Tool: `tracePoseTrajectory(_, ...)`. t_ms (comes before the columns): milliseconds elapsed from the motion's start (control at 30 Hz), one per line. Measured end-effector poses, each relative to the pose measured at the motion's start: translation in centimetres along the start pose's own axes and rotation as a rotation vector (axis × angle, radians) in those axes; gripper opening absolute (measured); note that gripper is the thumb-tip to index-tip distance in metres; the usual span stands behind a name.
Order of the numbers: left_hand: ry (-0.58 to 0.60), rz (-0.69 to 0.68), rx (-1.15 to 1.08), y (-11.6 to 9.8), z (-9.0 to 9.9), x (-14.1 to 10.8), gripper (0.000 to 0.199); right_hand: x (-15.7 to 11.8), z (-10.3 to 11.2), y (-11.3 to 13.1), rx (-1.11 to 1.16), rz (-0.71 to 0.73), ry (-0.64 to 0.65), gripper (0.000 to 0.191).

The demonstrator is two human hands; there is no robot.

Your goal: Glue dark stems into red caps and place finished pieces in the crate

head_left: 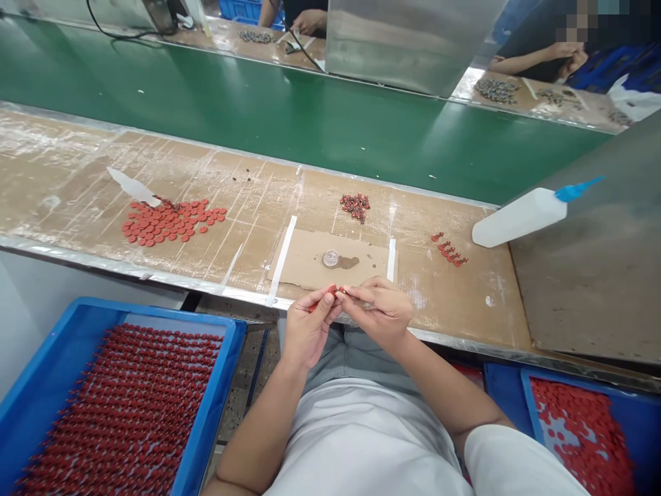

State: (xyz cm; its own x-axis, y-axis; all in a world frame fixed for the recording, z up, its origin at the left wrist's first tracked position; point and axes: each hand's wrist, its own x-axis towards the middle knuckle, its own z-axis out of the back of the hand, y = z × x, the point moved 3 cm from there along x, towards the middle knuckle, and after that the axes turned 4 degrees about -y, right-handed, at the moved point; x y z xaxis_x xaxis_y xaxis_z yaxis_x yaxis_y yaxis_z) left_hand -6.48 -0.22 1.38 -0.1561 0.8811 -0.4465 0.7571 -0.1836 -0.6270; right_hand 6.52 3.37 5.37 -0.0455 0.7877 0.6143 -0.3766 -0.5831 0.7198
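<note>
The left hand [308,329] and right hand [376,311] meet just beyond the near edge of the workbench [77,165]. Both are grasping, their fingers pinched together on a small red part [331,293]; the fingers hide most of it, so its exact shape cannot be made out.

Just far of the hands, a piece of cardboard [304,260] lies on the bench, bearing a small clear cup [331,258] beside a brown smear [352,262]. Farther on sits a tight cluster of red parts [355,206], and to the right lies a short line of similar red pieces [446,249]. Beyond them, at the right, a white squeeze bottle [516,217] with a blue nozzle lies on its side.

A loose spread of red discs [170,223] covers the bench to the left. At near left, a blue tray [155,311] holds dense rows of red discs [118,406], and at near right a second blue tray [527,399] holds a heap of them [581,434]. A green conveyor belt [258,117] runs along the far side, and past it a co-worker's forearm [537,58] shows.
</note>
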Motion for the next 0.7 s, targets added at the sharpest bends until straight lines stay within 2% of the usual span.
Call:
tracePoseTrajectory(200,-0.002,0.038,-0.025,0.6,-0.4,0.1,0.018,0.3,0.5,0.4,0.025,0.037,-0.031,0.029)
tracePoseTrajectory(533,0.006,0.003,-0.017,1.0,-1.3,-0.1,0.013,0.5,1.2,-0.4,0.096,-0.006,-0.040,0.021)
tracePoseTrajectory(700,0.023,0.008,-0.017,1.4,-2.0,-0.2,0.013,0.0,1.7,-1.2,0.095,-0.038,-0.076,0.027)
